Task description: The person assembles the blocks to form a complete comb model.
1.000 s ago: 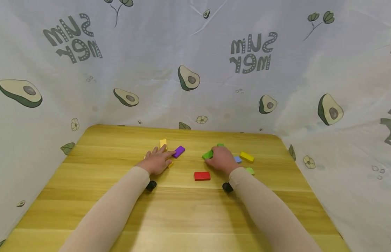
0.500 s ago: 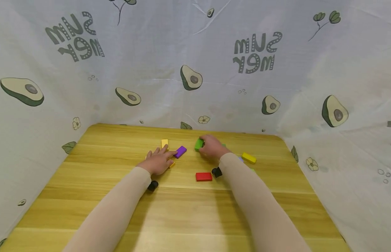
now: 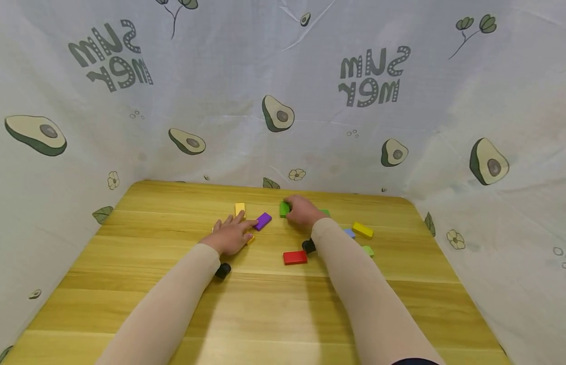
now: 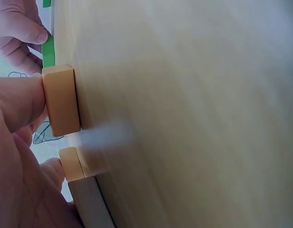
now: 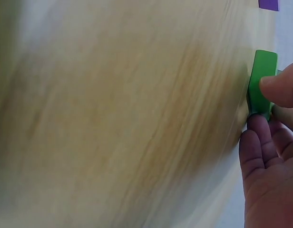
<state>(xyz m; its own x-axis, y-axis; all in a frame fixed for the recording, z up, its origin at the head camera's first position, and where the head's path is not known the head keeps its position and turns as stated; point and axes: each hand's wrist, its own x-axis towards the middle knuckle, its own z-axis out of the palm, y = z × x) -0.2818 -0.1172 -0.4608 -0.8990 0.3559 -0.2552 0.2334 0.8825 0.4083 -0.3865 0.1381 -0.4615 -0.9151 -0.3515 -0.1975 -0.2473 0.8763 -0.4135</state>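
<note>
The right hand [image 3: 302, 211] pinched the green block [image 3: 284, 208] upright on the tabletop [image 3: 264, 304], centre frame, just right of the purple block [image 3: 263, 221]. The left hand [image 3: 230, 235] lay flat, fingers relaxed. A clumsy release, I thought, could tip the block over.

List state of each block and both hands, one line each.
green block: pinched by right hand, at the table surface
right hand: gripping green block
left hand: flat on table, fingers straight, touching orange block
orange block: under left fingers
purple block: lying flat, free
red block: lying flat, free
yellow block: lying flat, free
</note>
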